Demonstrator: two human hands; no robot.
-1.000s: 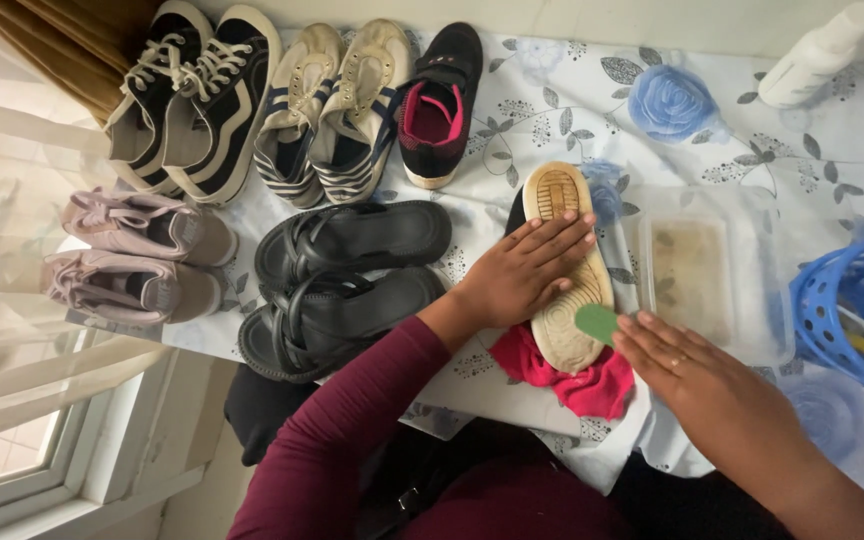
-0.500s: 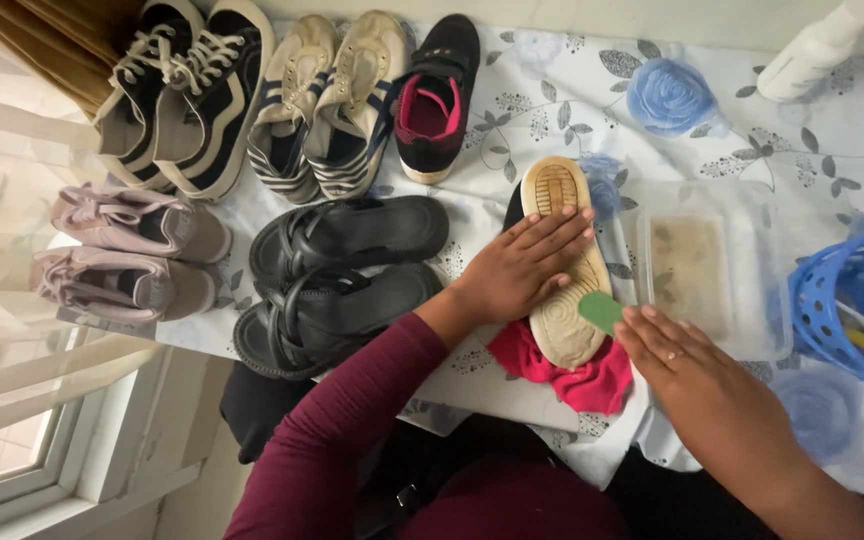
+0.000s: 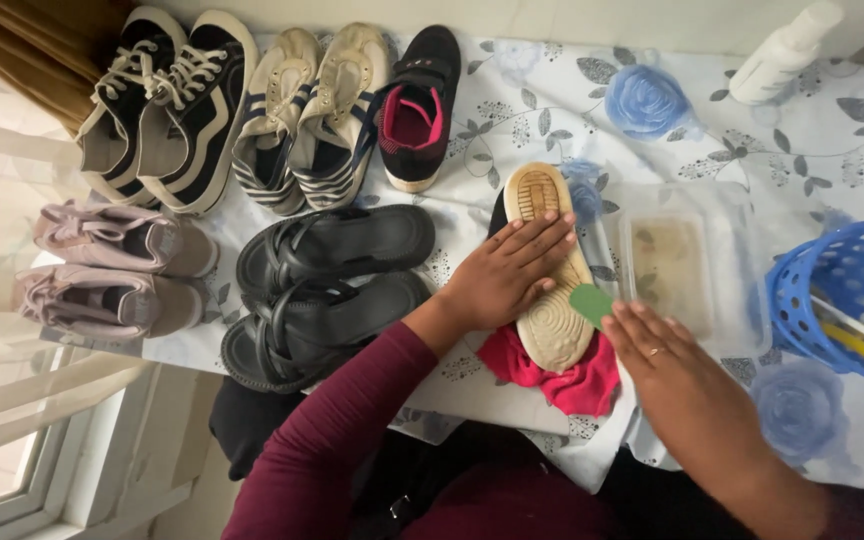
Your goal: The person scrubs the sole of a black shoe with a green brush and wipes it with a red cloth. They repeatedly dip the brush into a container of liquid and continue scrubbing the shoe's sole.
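Little has shifted since a second ago: the right hand [image 3: 687, 385] with its green pad [image 3: 590, 303] has slid slightly up along the shoe's edge, while the left hand [image 3: 507, 275] stays pressed on the sole.

At the far left two pink sneakers [image 3: 112, 270] lie on their sides, with black-and-white sneakers [image 3: 167, 105] above them, then striped canvas shoes [image 3: 307, 115], a black shoe with pink lining [image 3: 417, 105] and, lower, a pair of black sandals [image 3: 327, 295].

Next comes the upturned shoe [image 3: 549, 260], sole up, its long axis running away from the person, heel end near the body, resting on a pink cloth [image 3: 562, 380] on the flowered tabletop [image 3: 512, 100]. The left hand lies flat across its middle, fingers spread, holding it down. The right hand is just to the right of the shoe, fingers together and pinching the green pad, which touches the sole's right edge; this hand is the nearer one to that edge.

Right of it sits a clear tub [image 3: 667, 265] of cloudy, brownish water. A blue perforated basket [image 3: 847, 295] holds yellow-handled tools. A white bottle [image 3: 782, 50] lies at the top.
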